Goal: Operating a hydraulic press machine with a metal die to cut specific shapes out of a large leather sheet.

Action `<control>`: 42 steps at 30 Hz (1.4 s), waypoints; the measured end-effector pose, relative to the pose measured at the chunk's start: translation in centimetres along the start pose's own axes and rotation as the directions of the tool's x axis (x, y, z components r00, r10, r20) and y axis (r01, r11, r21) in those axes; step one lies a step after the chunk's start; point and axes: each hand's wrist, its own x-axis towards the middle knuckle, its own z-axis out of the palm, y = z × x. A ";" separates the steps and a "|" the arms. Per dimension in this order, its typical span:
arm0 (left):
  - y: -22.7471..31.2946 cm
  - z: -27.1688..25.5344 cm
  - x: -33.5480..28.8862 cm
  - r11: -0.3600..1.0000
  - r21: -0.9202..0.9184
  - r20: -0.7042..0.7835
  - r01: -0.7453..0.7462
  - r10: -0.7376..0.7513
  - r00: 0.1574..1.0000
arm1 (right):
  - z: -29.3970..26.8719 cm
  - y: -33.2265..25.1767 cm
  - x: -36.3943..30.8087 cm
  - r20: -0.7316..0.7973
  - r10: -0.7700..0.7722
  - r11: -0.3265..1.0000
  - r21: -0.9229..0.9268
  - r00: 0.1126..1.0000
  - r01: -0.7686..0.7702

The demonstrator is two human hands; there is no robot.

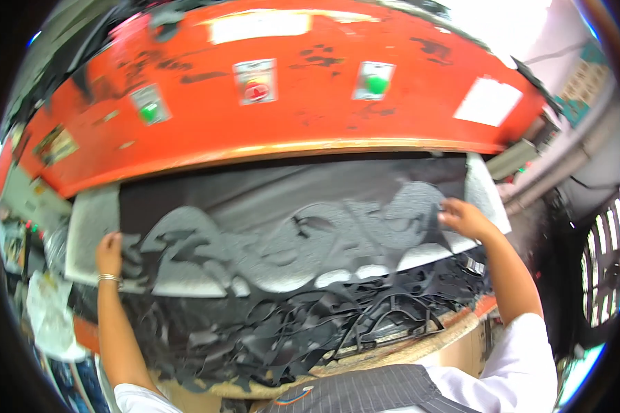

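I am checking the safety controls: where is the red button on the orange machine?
In the head view, the red button sits on the orange machine's front, near the centre, between two green buttons, above the black sheet.

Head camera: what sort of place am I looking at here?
Probably a factory cutting station, perhaps for leather or shoe parts. A big orange press with green and red buttons overhangs a black sheet full of cut-out shapes, and black offcuts pile up in front.

Your desk, a pale grey cutting board under the orange press head, carries a wide black sheet of thin material riddled with cut-out shapes. Along its near edge a tangled heap of black offcut strips spills toward you, touching the sheet.
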 end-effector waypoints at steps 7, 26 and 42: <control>-7.3 7.9 9.6 0.830 0.496 -0.138 0.257 -0.217 0.966 | 0.5 12.6 9.1 -0.354 0.385 0.895 -0.082 0.852 -0.438; -6.8 3.2 6.1 0.762 0.516 -0.165 0.392 -0.361 0.918 | 3.2 18.8 7.6 -0.531 0.428 0.841 -0.062 0.731 -0.538; -0.9 -0.9 -0.3 0.737 0.596 -0.115 0.320 -0.316 0.942 | 1.3 11.7 1.0 -0.641 0.160 0.819 -0.339 0.750 -0.464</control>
